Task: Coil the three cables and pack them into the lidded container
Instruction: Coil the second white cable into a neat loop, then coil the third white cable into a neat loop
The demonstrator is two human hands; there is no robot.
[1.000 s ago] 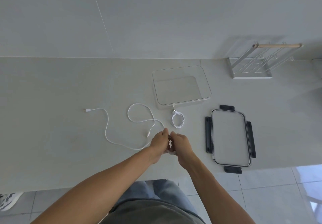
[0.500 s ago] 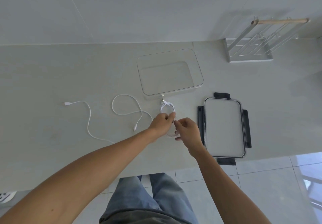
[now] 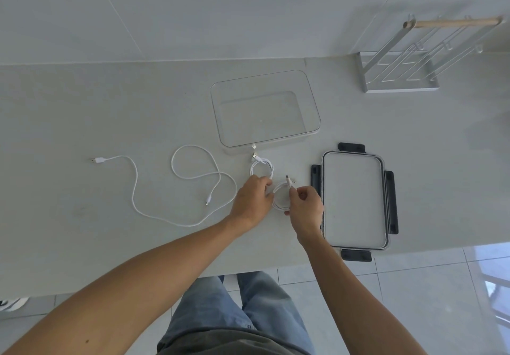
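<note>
Both hands meet over a small white coil (image 3: 281,198) near the front edge of the bench (image 3: 82,106): the left hand (image 3: 252,199) curls its fingers around the coil's left side, and the right hand (image 3: 305,206) pinches the cable's free end, whose plug (image 3: 289,181) sticks up just above the thumb. This looks like the finishing of the second coil, with the tail not yet tucked. A finished coil (image 3: 261,169) lies just beyond the left hand, its plug almost touching the near wall of the clear container (image 3: 314,111), which stands open and holds nothing. The lid (image 3: 354,201) with its dark clips lies flat just right of the right hand. The third cable (image 3: 176,186) sprawls uncoiled to the left, well apart from the container. The main risk is spring-back: if either grip eases before the tail is wrapped, the stiff loops may open and need rewinding. The left knuckles sit close to the finished coil, so a careless lift could drag it loose. A wire rack (image 3: 400,62) stands at the far right against the wall
</note>
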